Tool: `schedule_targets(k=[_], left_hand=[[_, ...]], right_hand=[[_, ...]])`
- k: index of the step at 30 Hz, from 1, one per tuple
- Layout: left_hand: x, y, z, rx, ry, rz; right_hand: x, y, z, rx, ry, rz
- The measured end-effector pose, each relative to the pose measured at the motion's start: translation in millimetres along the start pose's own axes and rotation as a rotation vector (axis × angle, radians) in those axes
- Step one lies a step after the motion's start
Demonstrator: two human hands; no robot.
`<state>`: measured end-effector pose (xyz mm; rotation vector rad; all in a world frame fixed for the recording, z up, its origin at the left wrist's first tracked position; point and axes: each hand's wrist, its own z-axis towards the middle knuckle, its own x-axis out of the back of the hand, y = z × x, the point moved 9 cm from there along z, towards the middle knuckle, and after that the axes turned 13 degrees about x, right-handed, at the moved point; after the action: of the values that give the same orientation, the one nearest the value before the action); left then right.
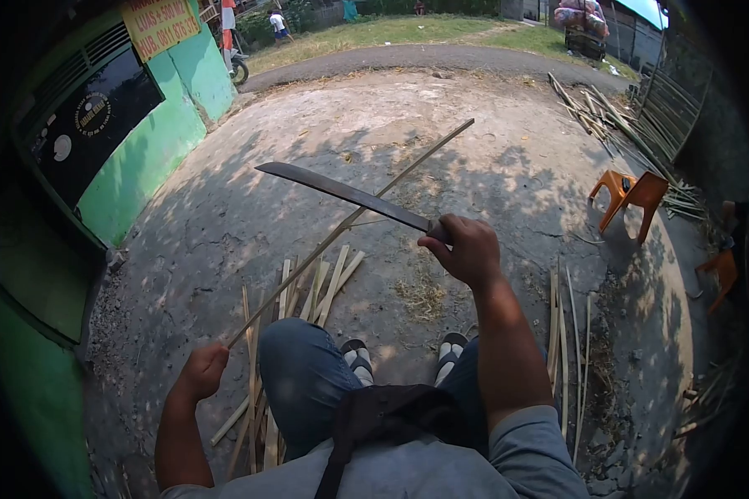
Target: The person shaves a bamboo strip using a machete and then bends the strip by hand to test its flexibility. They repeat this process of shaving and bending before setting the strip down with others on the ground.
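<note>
My left hand (201, 372) is closed round the near end of a long thin bamboo strip (308, 264), which slants away from me up to the right. In my right hand (468, 252) is the handle of a machete (349, 195), its long dark blade pointing to the left. The blade crosses the strip in this view, near the strip's middle. A thin sliver (369, 222) sticks out from the strip just below the blade.
Split bamboo pieces (331, 287) lie by my left knee, and more strips (564, 349) lie at my right. Shavings (424, 295) litter the concrete ahead. An orange plastic chair (628, 200) stands at right, near a bamboo pile (624, 125). A green wall (154, 166) borders the left.
</note>
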<state>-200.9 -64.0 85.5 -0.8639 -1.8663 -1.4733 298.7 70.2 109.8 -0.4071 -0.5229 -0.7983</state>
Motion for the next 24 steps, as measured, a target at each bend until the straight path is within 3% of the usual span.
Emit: schedule_targets(k=[6, 14, 17, 20, 24], left_hand=[[8, -19, -10, 0.033, 0.045, 0.093], [-29, -8, -5, 0.036, -0.081, 0.006], [-29, -40, -14, 0.150, -0.100, -0.026], [-35, -41, -25, 0.118, -0.088, -0.067], [-50, -62, -30, 0.174, -0.074, -0.137]], right_hand=[[0, 33, -10, -0.291, -0.065, -0.056], [-23, -40, 1, 0.121, -0.124, 0.046], [-32, -1, -12, -0.080, -0.139, 0.079], [-40, 22, -19, -0.206, -0.195, 0.033], [-44, -6, -13, -0.056, -0.157, -0.032]])
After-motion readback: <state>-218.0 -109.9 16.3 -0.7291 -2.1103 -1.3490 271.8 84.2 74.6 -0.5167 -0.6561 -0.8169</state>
